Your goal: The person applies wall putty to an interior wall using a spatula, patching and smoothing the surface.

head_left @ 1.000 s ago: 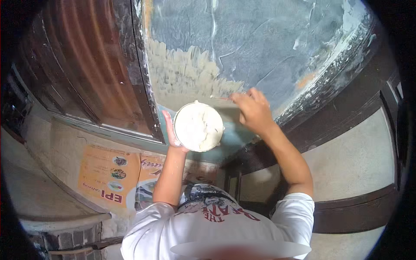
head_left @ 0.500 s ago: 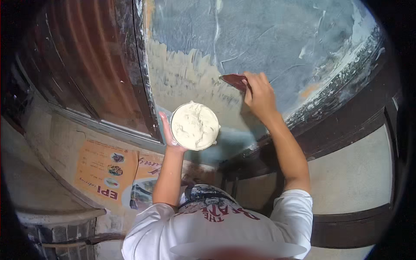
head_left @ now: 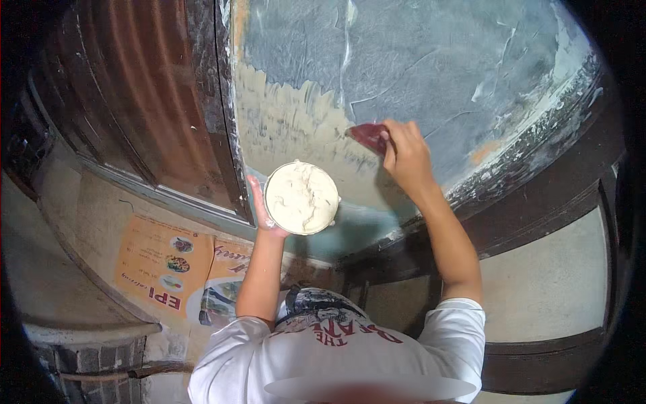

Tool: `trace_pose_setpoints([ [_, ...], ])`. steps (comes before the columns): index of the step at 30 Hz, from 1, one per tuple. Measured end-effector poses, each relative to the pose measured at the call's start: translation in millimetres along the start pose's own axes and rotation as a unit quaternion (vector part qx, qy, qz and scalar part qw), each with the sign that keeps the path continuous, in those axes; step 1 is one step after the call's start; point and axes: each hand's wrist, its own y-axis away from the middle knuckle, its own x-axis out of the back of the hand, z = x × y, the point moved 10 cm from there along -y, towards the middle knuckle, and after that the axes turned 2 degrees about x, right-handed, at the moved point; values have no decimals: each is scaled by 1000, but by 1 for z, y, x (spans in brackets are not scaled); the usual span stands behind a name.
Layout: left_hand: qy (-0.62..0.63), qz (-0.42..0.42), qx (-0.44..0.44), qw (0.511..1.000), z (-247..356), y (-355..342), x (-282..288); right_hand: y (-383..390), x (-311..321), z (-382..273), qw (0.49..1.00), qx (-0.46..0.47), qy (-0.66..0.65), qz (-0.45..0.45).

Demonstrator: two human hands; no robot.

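My left hand (head_left: 263,205) holds a round tub of cream-coloured putty (head_left: 302,197) from its left side and from below. The thumb shows along the rim, while the other fingers are hidden beneath the tub. Smears of putty mark that hand. In my right hand (head_left: 408,153) a dark red, flat scraper (head_left: 369,137) is pinched between thumb and fingers. Its tip lies over the wall by the border of a beige putty layer (head_left: 289,121). Above and right of that layer, the wall (head_left: 417,60) is blue-grey with raised ridges and cracks.
A dark brown wooden door (head_left: 134,94) and its frame stand to the left of the wall. Dark trim (head_left: 525,182) with pale flecks borders the right, beside a light panel (head_left: 552,269). An orange printed banner (head_left: 158,266) lies at the lower left.
My right hand and the scraper have shifted slightly down and to the right. The tub in my left hand stays almost in place, and the view has moved a little.
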Motion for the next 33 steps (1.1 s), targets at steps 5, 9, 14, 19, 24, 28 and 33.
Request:
trace_pose_setpoints([
  [5,-12,2,5,1000,0,-3,0,5,-21,7,999,-5,14,-36],
  [9,-12,-10,6,1000,5,-4,8,-15,10,15,998,-26,21,44],
  [14,11,8,8,1000,7,-2,7,3,-6,2,1000,-20,12,7],
  [19,3,-18,23,1000,4,-3,3,3,-20,10,999,-36,12,-15],
  [24,26,-8,20,999,8,-2,8,-18,20,24,994,-75,-4,84],
  [28,1,10,17,1000,12,2,12,2,-2,10,999,-37,-35,12],
  [33,6,-2,23,1000,11,5,6,8,-25,9,999,-29,-17,-15],
])
